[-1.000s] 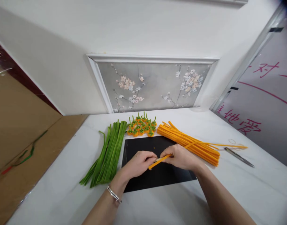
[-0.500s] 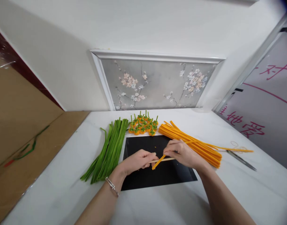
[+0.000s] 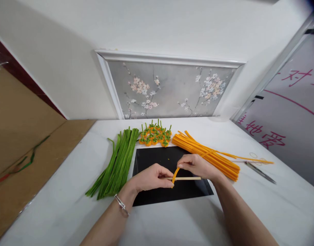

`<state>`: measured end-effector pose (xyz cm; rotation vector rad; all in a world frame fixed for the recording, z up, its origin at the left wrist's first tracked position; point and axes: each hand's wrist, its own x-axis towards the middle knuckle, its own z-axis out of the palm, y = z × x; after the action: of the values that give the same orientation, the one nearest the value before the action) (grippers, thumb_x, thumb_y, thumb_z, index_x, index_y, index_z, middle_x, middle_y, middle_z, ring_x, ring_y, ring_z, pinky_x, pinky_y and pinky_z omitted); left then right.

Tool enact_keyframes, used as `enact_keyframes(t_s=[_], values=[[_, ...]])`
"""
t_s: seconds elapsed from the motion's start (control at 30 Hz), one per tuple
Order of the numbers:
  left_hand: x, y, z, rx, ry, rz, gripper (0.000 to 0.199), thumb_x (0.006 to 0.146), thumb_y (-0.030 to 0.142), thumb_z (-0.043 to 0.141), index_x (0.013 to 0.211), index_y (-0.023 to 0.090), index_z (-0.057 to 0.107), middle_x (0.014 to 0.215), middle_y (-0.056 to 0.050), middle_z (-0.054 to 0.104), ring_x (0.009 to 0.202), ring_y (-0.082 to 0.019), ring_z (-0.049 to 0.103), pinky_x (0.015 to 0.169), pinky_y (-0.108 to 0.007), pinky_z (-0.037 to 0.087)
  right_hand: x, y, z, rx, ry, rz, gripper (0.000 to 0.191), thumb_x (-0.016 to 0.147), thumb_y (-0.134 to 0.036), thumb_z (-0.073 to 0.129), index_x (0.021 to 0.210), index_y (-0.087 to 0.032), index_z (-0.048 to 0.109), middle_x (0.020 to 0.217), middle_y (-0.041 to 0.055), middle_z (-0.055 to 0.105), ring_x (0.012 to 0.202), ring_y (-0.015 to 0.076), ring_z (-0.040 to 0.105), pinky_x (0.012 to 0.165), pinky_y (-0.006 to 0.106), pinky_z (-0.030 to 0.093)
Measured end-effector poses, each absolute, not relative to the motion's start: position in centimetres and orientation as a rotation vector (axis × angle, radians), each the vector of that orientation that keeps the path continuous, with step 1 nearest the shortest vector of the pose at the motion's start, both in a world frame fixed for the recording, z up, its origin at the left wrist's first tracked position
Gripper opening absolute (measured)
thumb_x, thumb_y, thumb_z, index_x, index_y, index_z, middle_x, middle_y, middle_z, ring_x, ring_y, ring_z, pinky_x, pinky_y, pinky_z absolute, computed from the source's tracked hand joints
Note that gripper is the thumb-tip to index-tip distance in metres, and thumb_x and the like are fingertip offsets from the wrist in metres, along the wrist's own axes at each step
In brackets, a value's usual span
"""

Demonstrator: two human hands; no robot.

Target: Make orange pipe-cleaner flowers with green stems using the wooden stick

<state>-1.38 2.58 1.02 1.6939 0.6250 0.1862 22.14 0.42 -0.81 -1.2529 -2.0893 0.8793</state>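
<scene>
My left hand is closed on a thin wooden stick that points right, over a black mat. An orange pipe cleaner bends across the stick, its lower end at my left fingertips. Pinched between the fingers of my right hand is the upper part of that pipe cleaner. The stick's right end reaches below the right hand. Behind the mat sit several small orange pipe-cleaner pieces with green tops.
A bundle of green pipe cleaners lies left of the mat. On the right are a bundle of orange pipe cleaners, scissors and rubber bands. Cardboard borders the white table on the left.
The orange pipe cleaner now curves over the stick, with its lower end at my left fingers. My right hand has come off the stick, so the stick's right end shows. The view shifted slightly.
</scene>
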Motion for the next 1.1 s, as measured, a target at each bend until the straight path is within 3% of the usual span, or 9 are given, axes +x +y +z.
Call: enact_keyframes(t_s=[0.23, 0.4, 0.57, 0.87, 1.1], values=[[-0.7, 2.7, 0.9, 1.738, 0.775, 0.483, 0.017, 0.082, 0.028, 0.06, 0.083, 0.013, 0.069, 0.066, 0.003, 0.052, 0.061, -0.01, 0.04, 0.057, -0.022, 0.03, 21.4, 0.2, -0.9, -1.267, -2.137, 0.933, 0.026, 0.094, -0.029, 0.047, 0.087, -0.018, 0.069, 0.067, -0.0014, 0.06, 0.059, 0.0106, 0.051, 0.054, 0.021, 0.037], [-0.5, 2.7, 1.0, 1.74, 0.804, 0.624, 0.015, 0.084, 0.027, 0.058, 0.083, 0.013, 0.066, 0.073, 0.0, 0.059, 0.065, -0.011, 0.048, 0.062, -0.022, 0.036, 20.6, -0.3, -0.4, -1.297, -2.171, 0.948, 0.027, 0.093, -0.027, 0.047, 0.073, -0.018, 0.063, 0.063, -0.0027, 0.059, 0.06, 0.0105, 0.053, 0.057, 0.02, 0.037], [-0.4, 2.7, 0.5, 1.746, 0.843, 0.74, 0.019, 0.084, 0.026, 0.058, 0.099, 0.016, 0.061, 0.065, 0.004, 0.052, 0.058, -0.01, 0.045, 0.056, -0.021, 0.036, 20.3, -0.5, -0.1, -1.314, -2.181, 0.972, 0.025, 0.093, -0.027, 0.046, 0.076, -0.019, 0.062, 0.062, -0.0035, 0.058, 0.058, 0.0096, 0.053, 0.055, 0.02, 0.037], [-0.3, 2.4, 0.1, 1.738, 0.823, 0.763, 0.018, 0.083, 0.027, 0.061, 0.095, 0.014, 0.065, 0.079, -0.003, 0.068, 0.073, -0.015, 0.061, 0.071, -0.026, 0.048, 20.1, -0.7, 0.1, -1.315, -2.183, 0.993, 0.027, 0.093, -0.029, 0.047, 0.073, -0.019, 0.062, 0.058, -0.0041, 0.055, 0.055, 0.0096, 0.05, 0.054, 0.02, 0.036], [-0.2, 2.3, -0.1, 1.829, 0.896, 0.811, 0.019, 0.084, 0.028, 0.059, 0.095, 0.014, 0.067, 0.078, -0.003, 0.067, 0.07, -0.014, 0.061, 0.066, -0.023, 0.05, 20.0, -0.9, 0.3, -1.317, -2.201, 0.981, 0.027, 0.093, -0.029, 0.047, 0.075, -0.019, 0.064, 0.055, -0.0052, 0.047, 0.052, 0.009, 0.042, 0.05, 0.02, 0.032]])
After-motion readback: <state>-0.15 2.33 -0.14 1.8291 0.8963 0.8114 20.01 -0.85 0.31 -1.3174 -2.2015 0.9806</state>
